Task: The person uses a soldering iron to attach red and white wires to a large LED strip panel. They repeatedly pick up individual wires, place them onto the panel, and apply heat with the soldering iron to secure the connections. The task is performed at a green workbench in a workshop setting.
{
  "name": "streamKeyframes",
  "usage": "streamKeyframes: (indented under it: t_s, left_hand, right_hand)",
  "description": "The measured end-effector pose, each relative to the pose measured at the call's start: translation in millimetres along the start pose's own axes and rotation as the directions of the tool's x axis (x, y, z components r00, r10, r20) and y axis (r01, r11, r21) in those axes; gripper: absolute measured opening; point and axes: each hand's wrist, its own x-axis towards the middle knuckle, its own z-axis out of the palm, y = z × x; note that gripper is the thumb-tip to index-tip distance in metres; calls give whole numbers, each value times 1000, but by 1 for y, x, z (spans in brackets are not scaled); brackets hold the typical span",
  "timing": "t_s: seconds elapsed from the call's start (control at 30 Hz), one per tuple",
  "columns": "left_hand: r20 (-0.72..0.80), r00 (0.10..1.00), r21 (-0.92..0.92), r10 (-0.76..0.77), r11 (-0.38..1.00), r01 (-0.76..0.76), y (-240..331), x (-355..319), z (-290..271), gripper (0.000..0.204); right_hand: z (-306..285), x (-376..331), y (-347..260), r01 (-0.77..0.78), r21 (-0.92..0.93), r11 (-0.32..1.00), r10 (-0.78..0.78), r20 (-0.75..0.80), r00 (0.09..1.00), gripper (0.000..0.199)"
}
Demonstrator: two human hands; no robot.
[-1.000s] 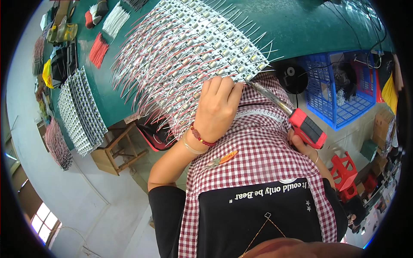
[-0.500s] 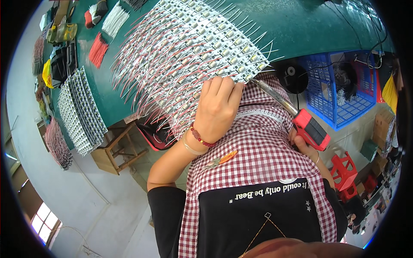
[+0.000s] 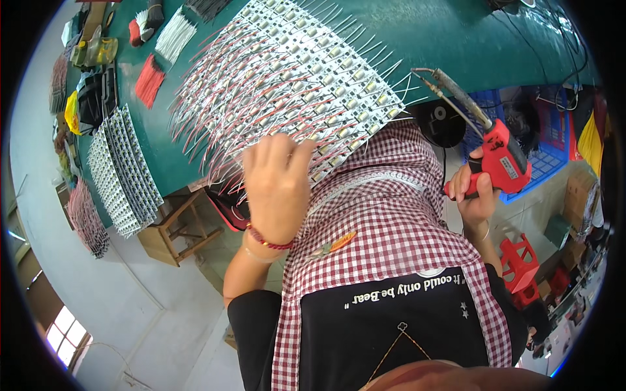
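Note:
A large sheet of small white circuit boards with rows of pale chips lies over the table's near edge, above my lap. Red and white wires bristle from its left part, and short white ends stick out along its right edge. My left hand is at the sheet's near edge, among the wires; its fingers are curled closed and whatever they grip is hidden. In my right hand is a red soldering gun with a thin feed tube. Its tip points up and left, apart from the sheet's right corner.
More board strips hang off the green table at left. Bundles of red wires and white wires lie beyond. Right of my lap are a black reel, a blue crate and a red stool.
My left hand has moved left and slightly toward me, away from the sheet's right corner. My right hand has raised the soldering gun up and right, off the boards.

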Motion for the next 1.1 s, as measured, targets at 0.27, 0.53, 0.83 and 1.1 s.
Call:
streamKeyframes:
  t_s: [0.27,0.53,0.83,1.1]
  left_hand:
    - [-171,983,-117,-71,992,51,-24,38,-3,10]
    - [-222,973,35,-59,997,68,-122,170,52,15]
    - [-295,916,143,-273,935,325,-208,179,45,15]
    - [-289,830,212,-478,813,542,-275,96,10,11]
  right_hand:
    - [2,40,-7,53,204,978,-52,-10,999,41]
    - [12,63,-18,171,299,939,-175,-16,984,41]
    - [-10,66,-15,188,300,935,-162,-109,981,39]
    - [-3,84,-17,175,290,941,-169,-47,984,36]
